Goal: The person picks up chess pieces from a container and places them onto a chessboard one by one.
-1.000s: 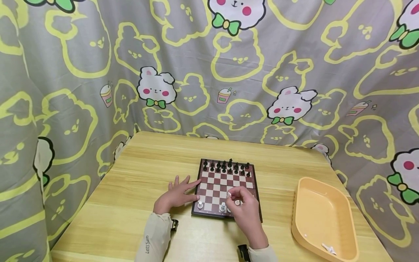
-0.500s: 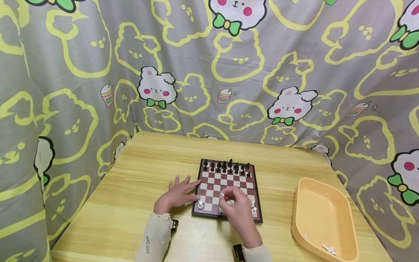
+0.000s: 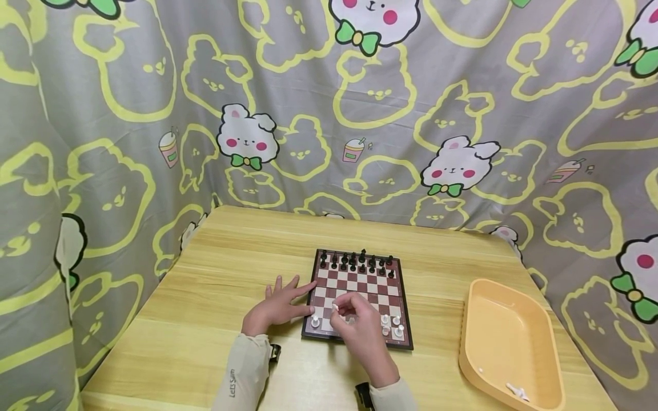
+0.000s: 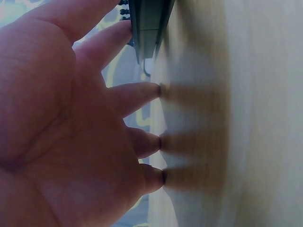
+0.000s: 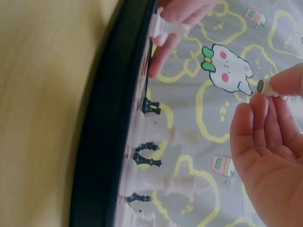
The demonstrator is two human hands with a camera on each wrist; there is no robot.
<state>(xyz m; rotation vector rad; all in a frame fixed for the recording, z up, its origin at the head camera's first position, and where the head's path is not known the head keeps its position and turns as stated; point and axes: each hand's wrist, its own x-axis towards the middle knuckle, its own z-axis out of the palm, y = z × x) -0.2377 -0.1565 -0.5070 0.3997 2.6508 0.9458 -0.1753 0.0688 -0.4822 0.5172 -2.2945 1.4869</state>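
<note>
**White chess piece pinched over chessboard**

Gripped between thumb and fingers of right hand, dark base down. Likely light, stiff, slippery; best held by stem. Other white pieces are stood beside these fingers. Left hand: fingers spread, rested on chessboard edge and desk. Tray is placed well right of pinching fingers.

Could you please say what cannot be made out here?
Head: some brown-and-white chessboard squares, hidden by the bare right hand.
Right wrist: the pinched white chess piece, partly hidden by that hand.
Head: white objects in the orange plastic tray, too small to identify.
</note>
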